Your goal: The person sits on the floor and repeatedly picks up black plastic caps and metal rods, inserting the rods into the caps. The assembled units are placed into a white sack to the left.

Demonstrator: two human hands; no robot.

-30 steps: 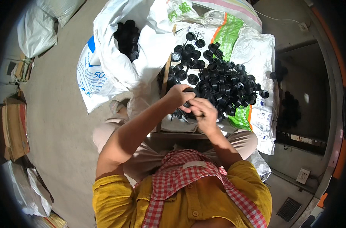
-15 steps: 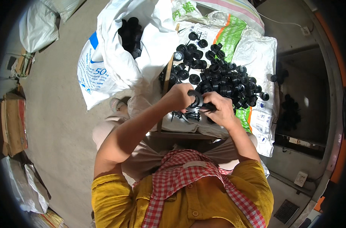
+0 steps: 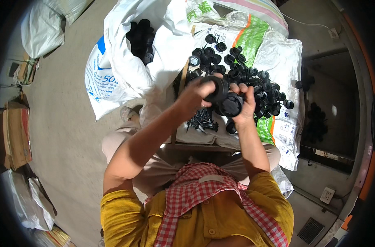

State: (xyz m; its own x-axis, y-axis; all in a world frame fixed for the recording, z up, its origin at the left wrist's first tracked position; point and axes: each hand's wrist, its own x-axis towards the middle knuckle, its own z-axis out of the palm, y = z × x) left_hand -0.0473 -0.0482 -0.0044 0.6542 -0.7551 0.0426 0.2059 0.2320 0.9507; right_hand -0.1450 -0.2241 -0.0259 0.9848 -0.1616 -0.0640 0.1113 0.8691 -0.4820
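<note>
My left hand, a little blurred, is closed around a black plastic ring. My right hand grips a round black plastic cap, its broad face turned up toward me. The two parts meet or overlap between my hands; whether they are joined I cannot tell. Beyond my right hand spreads a heap of black plastic caps on the printed sacking. Just below my hands lies a bunch of thin black pins, partly shaded.
At the left of the work surface a large white sack stands open with black parts inside. A wooden strip runs along the surface's left side. Cardboard and white bags sit farther left.
Both hands have tilted up and the parts have turned to face me, so the cap's round face shows. My left hand has moved slightly upward; the right wrist has rotated.
</note>
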